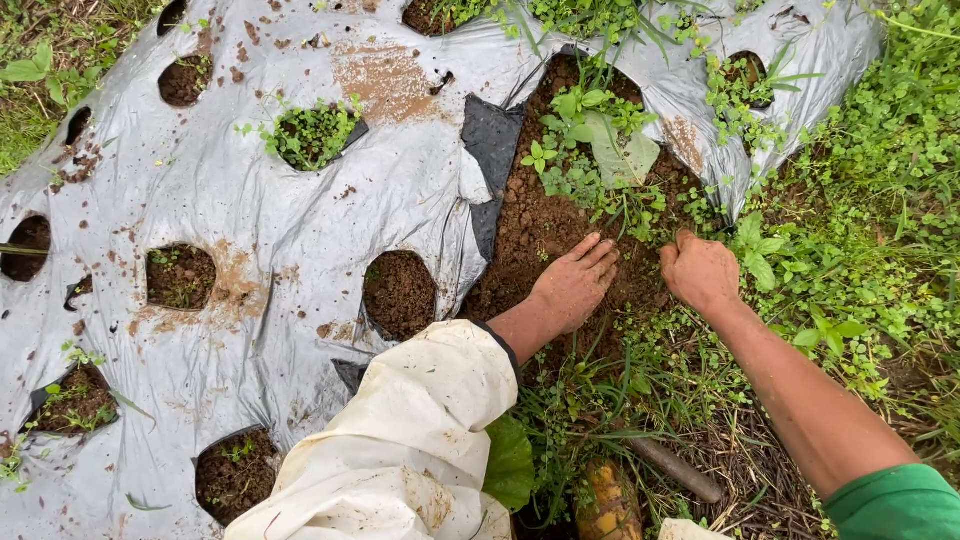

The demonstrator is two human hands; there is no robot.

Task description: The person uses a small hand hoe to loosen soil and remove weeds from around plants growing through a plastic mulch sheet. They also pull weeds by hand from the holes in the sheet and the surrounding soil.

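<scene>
Silver plastic mulch (300,210) with soil-filled planting holes (399,293) covers the bed; left hand (575,283) lies flat, open on bare soil (530,225), right hand (700,272) fisted around weeds (640,205).

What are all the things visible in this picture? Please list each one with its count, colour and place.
plastic mulch sheet: one, silver-grey, covering the bed on the left and top
planting holes: about ten or more, dark soil inside, spread over the sheet
bare soil patch: one, brown, centre, where the sheet is torn open
weeds: many, green, in the soil patch
grass: green, right side
left hand: one, soiled, flat on the soil, cream sleeve
right hand: one, soiled, closed fist among the weeds, green sleeve
</scene>
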